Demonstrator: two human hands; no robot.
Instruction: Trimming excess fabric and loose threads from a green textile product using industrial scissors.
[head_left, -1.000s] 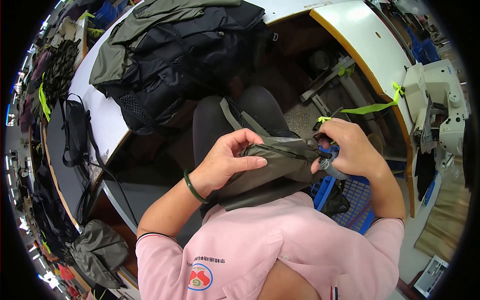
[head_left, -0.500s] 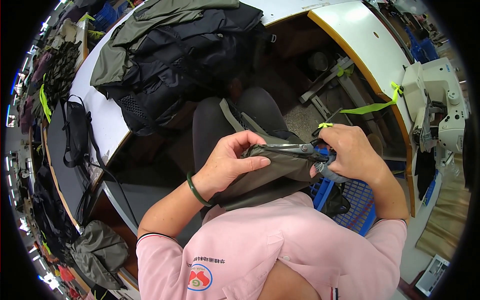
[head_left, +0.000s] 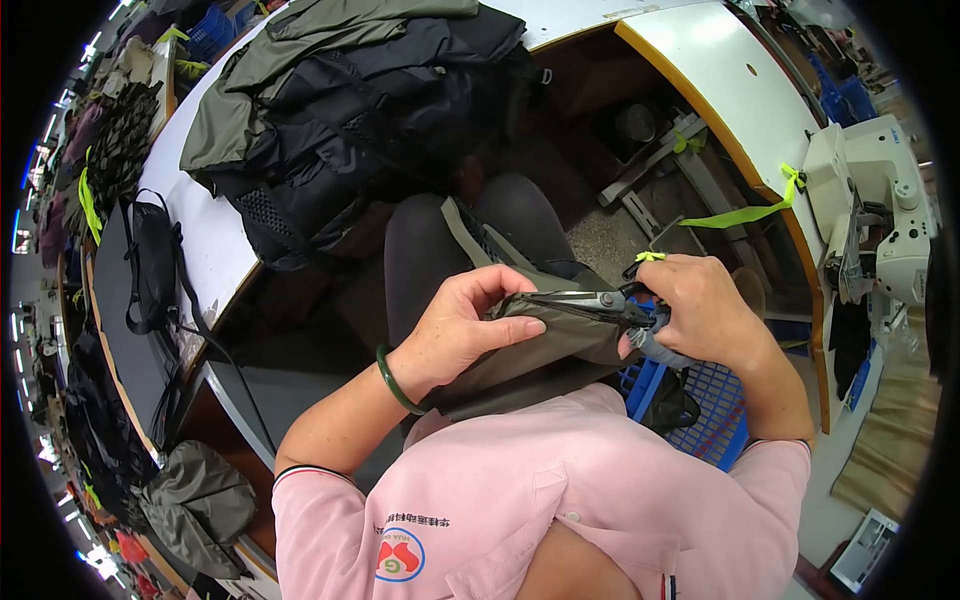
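An olive-grey piece of fabric lies across my lap, with a dark edge along its upper side. My left hand pinches that edge between thumb and fingers. In my right hand is a pair of scissors, the handles wrapped in grey cloth and a yellow-green tie knotted on them. The blades point left along the fabric's edge, their tips close to my left fingertips. They lie nearly together, and the exact spot where they meet the cloth is hard to make out.
Black and olive bags are heaped on the white table ahead to the left. A sewing machine stands at the right, a yellow-green strip tied beside it. Near my right elbow is a blue plastic basket. A black pouch lies far left.
My right hand has shifted very slightly with the scissors. My left hand keeps its pinch on the fabric, almost unmoved.
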